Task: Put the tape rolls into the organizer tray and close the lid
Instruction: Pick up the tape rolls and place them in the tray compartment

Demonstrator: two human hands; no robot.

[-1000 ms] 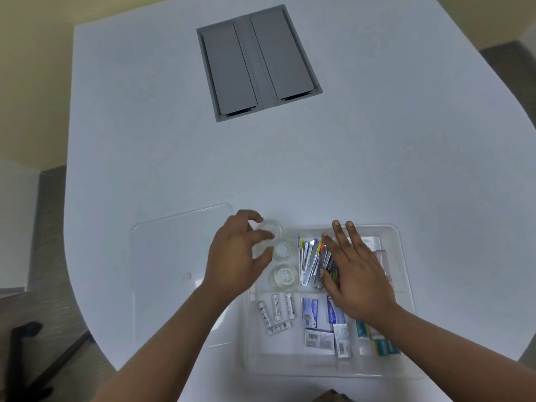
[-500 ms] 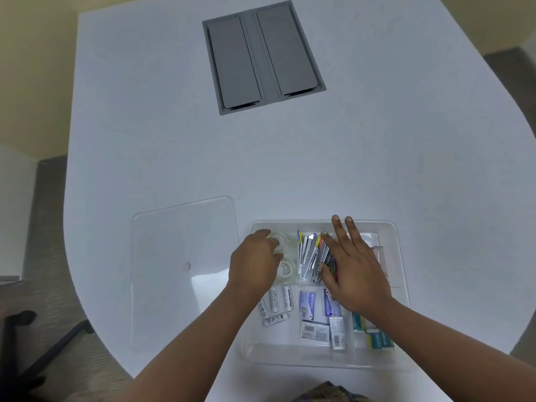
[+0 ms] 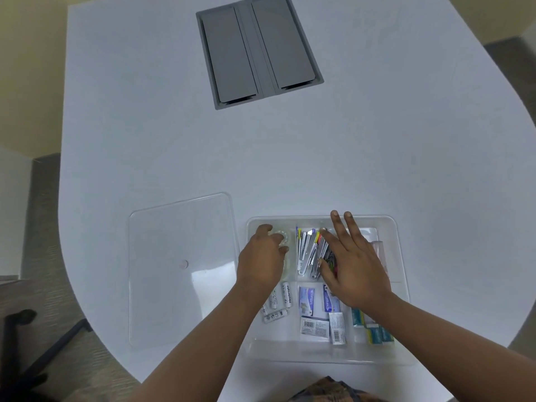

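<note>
A clear organizer tray [image 3: 401, 288] sits near the table's front edge, with its flat clear lid [image 3: 179, 268] lying to its left. My left hand [image 3: 262, 261] is inside the tray's far-left compartment, fingers curled on a clear tape roll [image 3: 282, 236]. Another roll [image 3: 287, 266] peeks out under that hand. My right hand [image 3: 352, 266] lies flat with fingers spread over the middle compartment of staplers and clips [image 3: 309, 252].
Batteries [image 3: 280, 300], small blue and white boxes [image 3: 319, 314] and teal packs [image 3: 374, 329] fill the tray's near compartments. A grey cable hatch [image 3: 258, 47] is set in the white table [image 3: 377, 155] far ahead. A chair base [image 3: 26, 343] stands on the floor at left.
My left hand has carried the tape roll from beside the lid into the tray's far-left compartment and lowered it there. The right hand has stayed on the tray.
</note>
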